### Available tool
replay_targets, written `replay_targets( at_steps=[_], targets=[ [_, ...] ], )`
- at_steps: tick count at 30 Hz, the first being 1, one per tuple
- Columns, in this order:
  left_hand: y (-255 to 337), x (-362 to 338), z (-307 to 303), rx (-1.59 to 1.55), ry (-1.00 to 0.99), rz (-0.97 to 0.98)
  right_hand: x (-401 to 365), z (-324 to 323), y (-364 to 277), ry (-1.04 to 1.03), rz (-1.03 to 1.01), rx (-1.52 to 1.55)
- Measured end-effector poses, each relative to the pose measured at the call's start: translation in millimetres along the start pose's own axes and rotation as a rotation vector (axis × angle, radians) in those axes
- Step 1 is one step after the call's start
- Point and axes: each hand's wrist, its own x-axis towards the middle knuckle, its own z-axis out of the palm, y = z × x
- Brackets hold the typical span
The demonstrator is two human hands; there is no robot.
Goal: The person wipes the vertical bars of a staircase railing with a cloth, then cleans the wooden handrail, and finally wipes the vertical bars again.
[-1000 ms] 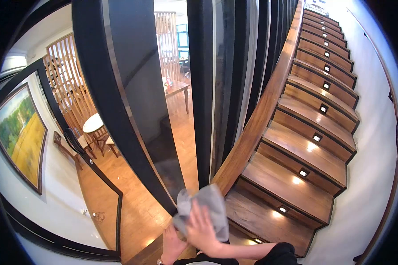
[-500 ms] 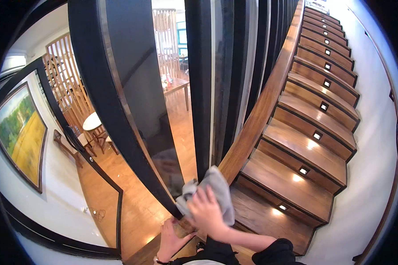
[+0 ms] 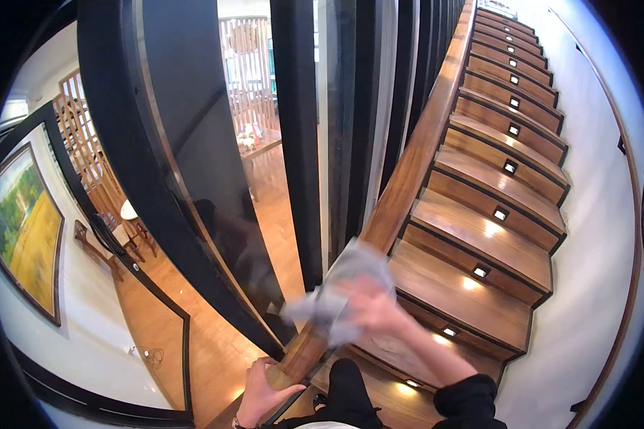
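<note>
A grey cloth [image 3: 358, 268] lies over the wooden handrail [image 3: 409, 175] near its lower part, blurred by motion. My right hand [image 3: 368, 306] presses on the cloth, its fingers smeared but plainly on the fabric. At the rail's lower end [image 3: 293, 361], my left hand [image 3: 263, 390] rests with thumb and fingers spread around the wood, to the left of and below the cloth.
Wooden stairs [image 3: 472, 250] with small step lights climb on the right beside a white wall [image 3: 594, 214]. Tall black slats [image 3: 300, 143] stand left of the rail. A framed painting [image 3: 25, 236] hangs at the far left, near a black door frame [image 3: 187, 365].
My right hand and the cloth have moved right and slightly up along the rail. More of the rail's lower end shows. The view has shifted, and a dark-clothed knee now shows below.
</note>
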Motion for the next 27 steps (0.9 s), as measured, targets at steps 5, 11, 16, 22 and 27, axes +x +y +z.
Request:
replay_targets(
  at_steps=[5, 11, 16, 22, 27],
  targets=[
    [2, -3, 5, 0.148, -0.003, 0.078, 8, -63, 158, 0.585, 0.551, -0.145],
    [4, -5, 7, 0.236, 0.000, 0.106, 57, -41, 102, 0.892, 0.850, 0.076],
    [0, -4, 6, 0.270, -0.035, 0.122, 20, 98, -94, 0.614, 0.777, 0.294],
    [-27, -7, -5, 0.074, -0.177, 0.144, -44, 207, -200, 0.308, 0.316, 0.324],
    [14, 2, -16, 0.222, -0.256, 0.019, 7, 83, -93, 0.308, 0.367, -0.044]
  ],
)
